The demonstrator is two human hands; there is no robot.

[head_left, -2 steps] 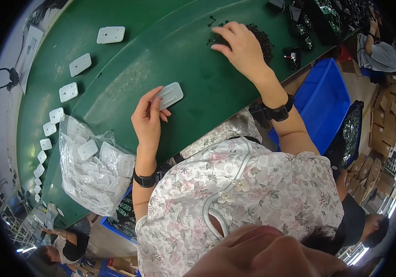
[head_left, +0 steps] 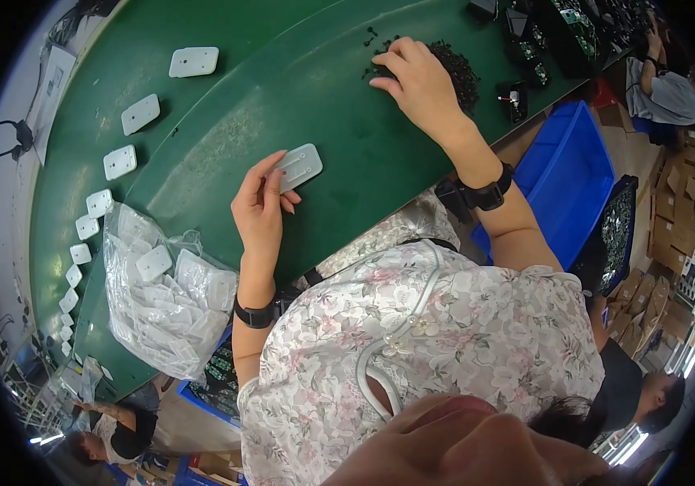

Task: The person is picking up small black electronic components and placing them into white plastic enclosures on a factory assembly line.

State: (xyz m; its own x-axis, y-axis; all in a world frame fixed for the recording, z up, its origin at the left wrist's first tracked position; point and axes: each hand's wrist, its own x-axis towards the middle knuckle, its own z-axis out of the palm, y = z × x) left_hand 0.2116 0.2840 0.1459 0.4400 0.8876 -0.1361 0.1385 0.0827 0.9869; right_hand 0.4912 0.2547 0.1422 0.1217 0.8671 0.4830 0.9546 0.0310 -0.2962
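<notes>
My left hand (head_left: 258, 202) grips a white plastic cover (head_left: 305, 164) by its left end, thumb on top. The cover is a rounded rectangle with small holes, held inner side up near the table's front edge. Farther to the right, my right hand (head_left: 420, 85) reaches over a heap of small black parts (head_left: 458, 71). Its fingers are bent, with thumb and forefinger apart and nothing visible between them. A few loose black pieces (head_left: 370, 36) lie just beyond the fingertips. The palm hides part of the heap.
White covers (head_left: 141, 114) stand in a curved row along the left of the green table (head_left: 283, 89). A clear bag of covers (head_left: 161, 300) rests at the front left. Black housings with circuit boards (head_left: 518, 49) crowd the far right. Below is a blue bin (head_left: 566, 170).
My right hand has shifted very slightly left, its fingers a little more bent. My left hand and the white plastic cover have hardly moved.
</notes>
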